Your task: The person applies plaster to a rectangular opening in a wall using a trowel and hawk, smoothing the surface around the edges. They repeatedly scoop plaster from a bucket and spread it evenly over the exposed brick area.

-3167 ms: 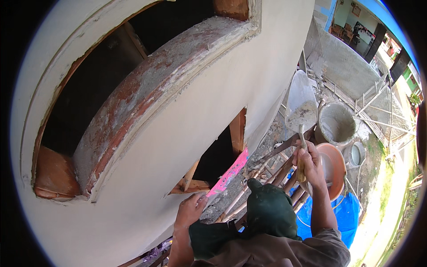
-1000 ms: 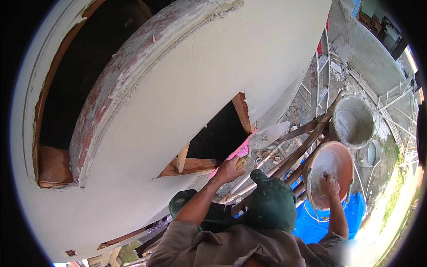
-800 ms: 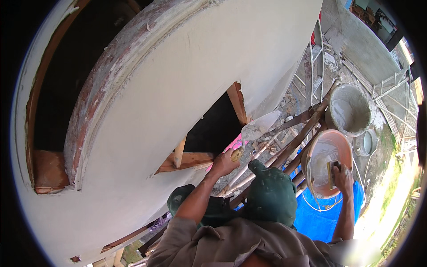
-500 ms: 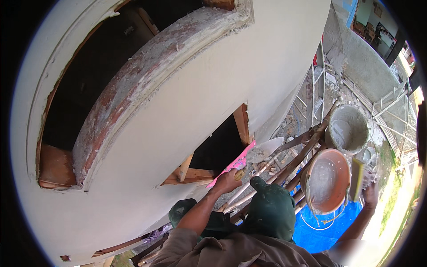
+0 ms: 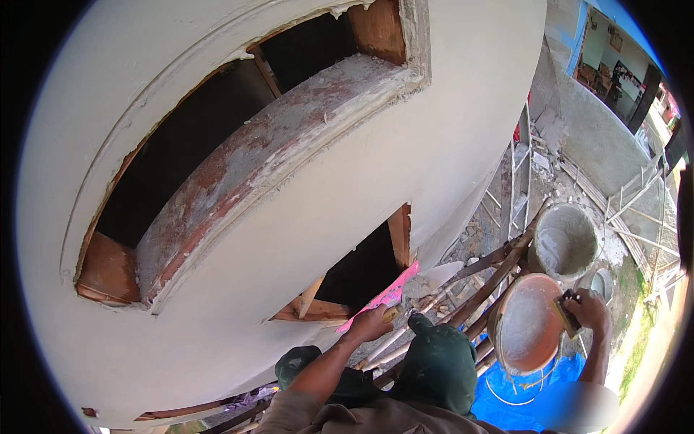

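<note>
My left hand (image 5: 369, 325) is closed around the wooden handle of a trowel (image 5: 431, 281), whose grey blade points away to the right. Beside it, a pink patterned sheet (image 5: 382, 296) lies along the lower edge of a triangular wall opening (image 5: 367, 273). On the right, my right hand (image 5: 591, 309) grips the dark handle of a hand float (image 5: 568, 318). The float is tilted on its side at the right rim of an orange bucket (image 5: 553, 340); whether it touches is unclear. Pale grey wet mix coats the bucket's inside.
A smooth pale curved wall (image 5: 311, 210) fills the left, with a large arched opening and rough ledge (image 5: 253, 152). A grey bucket (image 5: 531, 253) stands beyond the orange one. Wooden poles (image 5: 499, 278) run beside my green-clad knees. A blue tarp (image 5: 499, 398), rubble and a ladder (image 5: 519, 173) lie below.
My right hand has brought the float in from the right and turned it against the orange bucket's rim. The left hand keeps its trowel nearly still. The view has tilted slightly.
</note>
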Tool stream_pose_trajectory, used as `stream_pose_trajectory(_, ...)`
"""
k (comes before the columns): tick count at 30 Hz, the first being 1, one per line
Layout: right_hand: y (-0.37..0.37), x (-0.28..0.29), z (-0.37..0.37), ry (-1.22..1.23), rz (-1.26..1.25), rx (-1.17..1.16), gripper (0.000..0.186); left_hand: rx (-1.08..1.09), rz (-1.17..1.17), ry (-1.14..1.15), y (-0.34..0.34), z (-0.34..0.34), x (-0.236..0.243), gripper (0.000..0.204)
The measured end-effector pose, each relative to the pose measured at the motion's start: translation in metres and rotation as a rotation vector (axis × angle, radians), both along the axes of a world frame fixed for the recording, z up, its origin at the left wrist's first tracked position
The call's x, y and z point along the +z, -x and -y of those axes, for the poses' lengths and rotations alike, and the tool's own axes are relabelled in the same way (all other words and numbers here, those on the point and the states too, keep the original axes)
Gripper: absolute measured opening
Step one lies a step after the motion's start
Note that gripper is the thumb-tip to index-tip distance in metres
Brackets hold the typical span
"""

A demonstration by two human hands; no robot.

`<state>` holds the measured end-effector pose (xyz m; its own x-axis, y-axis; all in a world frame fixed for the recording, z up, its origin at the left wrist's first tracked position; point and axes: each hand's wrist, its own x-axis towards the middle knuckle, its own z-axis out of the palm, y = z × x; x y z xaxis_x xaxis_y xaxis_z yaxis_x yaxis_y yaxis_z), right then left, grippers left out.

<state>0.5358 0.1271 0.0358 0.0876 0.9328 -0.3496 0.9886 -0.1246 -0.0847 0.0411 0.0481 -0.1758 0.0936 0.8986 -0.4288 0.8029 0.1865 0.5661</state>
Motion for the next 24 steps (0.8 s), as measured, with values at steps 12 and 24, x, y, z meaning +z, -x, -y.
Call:
stream_pose_trajectory(12,0.176,-0.037,-0.118,-1.046,-0.724,-0.090,0.030,0.042,-0.078,0.132,-0.001,0.010,0.025,0.052)
stream_pose_trajectory(24,0.347,0.047,-0.187,-1.457,-1.020,-0.100,0.027,0.125,-0.109,0.161,0.008,0.035,0.037,0.049)
